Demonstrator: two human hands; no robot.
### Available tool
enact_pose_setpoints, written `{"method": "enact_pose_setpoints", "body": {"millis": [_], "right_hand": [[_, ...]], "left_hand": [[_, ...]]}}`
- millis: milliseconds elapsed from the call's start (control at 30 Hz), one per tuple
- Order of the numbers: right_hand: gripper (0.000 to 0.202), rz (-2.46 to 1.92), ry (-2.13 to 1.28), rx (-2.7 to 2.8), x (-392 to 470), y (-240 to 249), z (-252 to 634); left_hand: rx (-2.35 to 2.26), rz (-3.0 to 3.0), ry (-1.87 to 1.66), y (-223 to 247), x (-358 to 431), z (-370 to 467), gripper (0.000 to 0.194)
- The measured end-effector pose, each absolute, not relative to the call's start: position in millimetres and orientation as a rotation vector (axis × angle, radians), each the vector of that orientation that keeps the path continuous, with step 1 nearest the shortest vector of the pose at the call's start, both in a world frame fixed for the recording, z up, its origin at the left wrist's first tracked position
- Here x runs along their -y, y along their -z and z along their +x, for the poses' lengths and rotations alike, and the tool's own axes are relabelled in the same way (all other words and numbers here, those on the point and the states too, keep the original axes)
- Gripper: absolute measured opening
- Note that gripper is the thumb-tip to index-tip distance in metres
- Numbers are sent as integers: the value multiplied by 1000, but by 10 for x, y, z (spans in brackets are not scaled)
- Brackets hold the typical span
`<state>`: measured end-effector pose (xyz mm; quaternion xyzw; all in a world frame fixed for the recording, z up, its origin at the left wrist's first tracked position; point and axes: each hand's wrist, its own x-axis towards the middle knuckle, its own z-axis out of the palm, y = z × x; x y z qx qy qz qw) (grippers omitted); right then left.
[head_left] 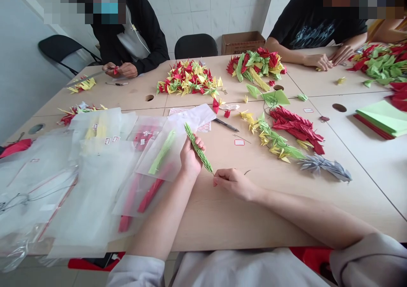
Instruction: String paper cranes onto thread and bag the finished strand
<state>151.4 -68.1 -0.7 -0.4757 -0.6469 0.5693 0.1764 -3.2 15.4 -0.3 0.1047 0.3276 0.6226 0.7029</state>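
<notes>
My left hand [191, 156] is wrapped round a tight bundle of folded green paper [199, 149], held slanting above the table. At its lower end my right hand [233, 182] pinches a thin dark strand, perhaps thread or a needle. To the left lie translucent bags [95, 181], some with green [162, 152] and red folded-paper strips [155, 188] inside. On the right are a strand of yellow and green paper cranes [276, 138], a red paper bundle [297, 128] and a grey one [326, 167]. A black pen [226, 124] lies beyond my hands.
Heaps of coloured paper cranes [189, 78] stand farther back. Green and red paper sheets [384, 115] are stacked at the right. Two people [143, 28] sit across the table, hands on or above it. Cable holes [339, 107] pierce the tabletop. A cardboard box [243, 43] is behind.
</notes>
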Motion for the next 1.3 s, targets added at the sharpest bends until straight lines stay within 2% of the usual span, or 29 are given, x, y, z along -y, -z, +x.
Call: {"method": "enact_pose_setpoints", "body": {"millis": [133, 233, 400, 500, 600, 733, 1000, 1133, 1300], "right_hand": [[23, -1356, -1612, 1814, 672, 52, 1510], [23, -1328, -1645, 1741, 633, 90, 1514], [19, -1211, -1767, 1523, 554, 117, 1526], [20, -1184, -1817, 1401, 529, 150, 1527], [29, -1206, -1805, 1401, 547, 193, 1520], [32, -1243, -1582, 1698, 642, 167, 1499], [21, -1276, -1073, 2071, 668, -97, 1573], [16, -1296, -802, 2020, 514, -160, 1686], [12, -1342, -584, 1904, 301, -245, 1849]], "left_hand": [[-639, 117, -1413, -35, -149, -33, 22], [-583, 47, -1413, -53, -89, 7, 14], [-613, 223, -1189, 10, 95, 195, 10], [-649, 333, -1117, 55, 165, 300, 20], [-642, 422, -1142, 60, 161, 326, 35], [-678, 529, -1229, 46, 115, 287, 58], [-842, 806, -1057, 10, 152, 292, 72], [-882, 925, -929, 31, 167, 289, 72], [-871, 977, -772, 32, 226, 295, 61]]}}
